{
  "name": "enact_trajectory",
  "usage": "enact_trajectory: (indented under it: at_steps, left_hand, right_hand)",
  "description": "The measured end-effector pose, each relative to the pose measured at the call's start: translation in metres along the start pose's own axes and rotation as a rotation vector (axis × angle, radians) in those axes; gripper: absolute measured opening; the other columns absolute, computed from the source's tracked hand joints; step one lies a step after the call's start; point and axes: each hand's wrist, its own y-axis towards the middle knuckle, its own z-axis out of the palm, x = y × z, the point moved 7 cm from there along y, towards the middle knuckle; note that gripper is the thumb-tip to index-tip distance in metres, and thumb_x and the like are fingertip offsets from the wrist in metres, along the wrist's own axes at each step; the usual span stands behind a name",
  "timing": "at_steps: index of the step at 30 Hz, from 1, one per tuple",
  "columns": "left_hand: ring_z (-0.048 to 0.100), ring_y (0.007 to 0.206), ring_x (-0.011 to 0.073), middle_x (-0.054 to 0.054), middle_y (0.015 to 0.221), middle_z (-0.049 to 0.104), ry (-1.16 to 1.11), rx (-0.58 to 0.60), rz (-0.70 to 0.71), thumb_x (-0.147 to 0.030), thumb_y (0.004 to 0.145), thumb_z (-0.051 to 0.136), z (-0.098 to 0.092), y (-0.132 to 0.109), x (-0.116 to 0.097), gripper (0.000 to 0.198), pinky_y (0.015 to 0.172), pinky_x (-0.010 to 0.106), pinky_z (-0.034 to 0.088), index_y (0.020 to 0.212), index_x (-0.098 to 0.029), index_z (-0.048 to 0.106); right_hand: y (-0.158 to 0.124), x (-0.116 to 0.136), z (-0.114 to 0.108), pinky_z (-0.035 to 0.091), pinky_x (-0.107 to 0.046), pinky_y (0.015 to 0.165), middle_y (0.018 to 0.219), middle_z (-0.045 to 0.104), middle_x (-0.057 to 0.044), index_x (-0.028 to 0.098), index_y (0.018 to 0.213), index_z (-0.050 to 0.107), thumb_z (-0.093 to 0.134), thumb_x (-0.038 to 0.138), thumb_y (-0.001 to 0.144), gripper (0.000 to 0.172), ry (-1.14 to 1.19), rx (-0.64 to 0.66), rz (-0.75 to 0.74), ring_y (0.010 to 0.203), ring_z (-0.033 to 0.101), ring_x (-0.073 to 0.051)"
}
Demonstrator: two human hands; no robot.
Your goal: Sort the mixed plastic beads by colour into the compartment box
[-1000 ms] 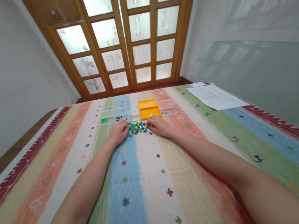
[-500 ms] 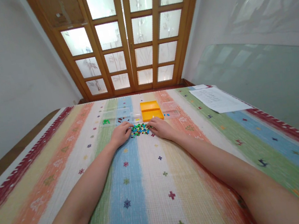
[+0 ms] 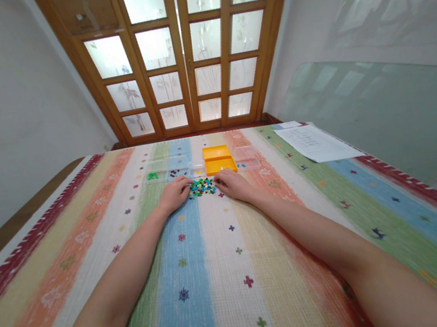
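Multicoloured beads (image 3: 201,187) lie heaped between our hands, too small to tell their shapes. Our left hand (image 3: 173,195) and right hand (image 3: 234,184) rest palm-down touching the heap; whether the fingers pinch anything we cannot tell. Behind stand an orange tray (image 3: 218,159) and clear trays (image 3: 168,168) on the striped cloth (image 3: 221,275), before wooden glazed doors (image 3: 182,51).

The pieces in the pile (image 3: 201,187) are too small to tell their shape. The left hand (image 3: 174,194) and right hand (image 3: 234,184) lie with fingertips at the pile's edges, but whether they pinch a piece cannot be told. The contents of the clear trays (image 3: 166,170) are mere specks. The print on the paper (image 3: 316,142) is unreadable. Both upper arms are cut off by the bottom edge.
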Motion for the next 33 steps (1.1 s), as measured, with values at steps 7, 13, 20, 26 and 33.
enact_trajectory:
  at_steps: [7,13,20,26,33]
  left_hand:
    - [0.066,0.103,0.0204,0.005,0.114,0.068,-0.012,-0.001,0.000,-0.024,0.098,0.051,0.002,0.000,0.001,0.027,0.094,0.035,0.052,0.114,-0.025,0.073]
    - [0.065,0.104,0.0204,0.005,0.115,0.068,-0.017,-0.003,0.010,-0.024,0.098,0.050,0.001,0.000,0.001,0.027,0.094,0.035,0.052,0.114,-0.024,0.073]
    - [0.066,0.104,0.0208,0.006,0.114,0.069,-0.014,0.003,-0.001,-0.024,0.098,0.051,0.002,0.000,0.002,0.027,0.095,0.036,0.053,0.113,-0.024,0.074]
    - [0.066,0.105,0.0208,0.005,0.114,0.069,-0.020,0.011,-0.002,-0.024,0.098,0.051,0.002,0.000,0.001,0.028,0.094,0.035,0.053,0.113,-0.025,0.074]
    - [0.065,0.105,0.0208,0.005,0.114,0.069,-0.001,0.016,0.004,-0.025,0.098,0.050,0.003,0.000,0.001,0.027,0.095,0.036,0.052,0.113,-0.024,0.073]
  right_hand:
    - [0.000,0.003,-0.001,0.041,-0.031,0.083,0.097,0.067,-0.008,0.018,0.096,0.068,0.059,0.021,0.097,0.009,0.000,-0.003,-0.011,0.095,0.057,-0.022]
    - [0.000,0.002,-0.006,0.042,-0.031,0.083,0.096,0.067,-0.008,0.019,0.094,0.066,0.061,0.022,0.095,0.006,0.046,-0.044,0.005,0.094,0.057,-0.022]
    - [-0.001,-0.011,-0.013,0.038,-0.027,0.069,0.085,0.065,-0.003,0.020,0.087,0.060,0.055,0.017,0.087,0.006,0.164,-0.148,0.185,0.076,0.054,-0.017]
    - [-0.004,-0.031,-0.023,0.038,-0.028,0.068,0.077,0.061,-0.001,0.021,0.085,0.058,0.052,0.021,0.082,0.007,0.249,-0.311,0.305,0.071,0.053,-0.017]
    - [-0.010,-0.060,-0.033,0.043,-0.030,0.070,0.084,0.064,-0.003,0.022,0.092,0.059,0.049,0.028,0.085,0.014,0.315,-0.490,0.408,0.075,0.058,-0.019]
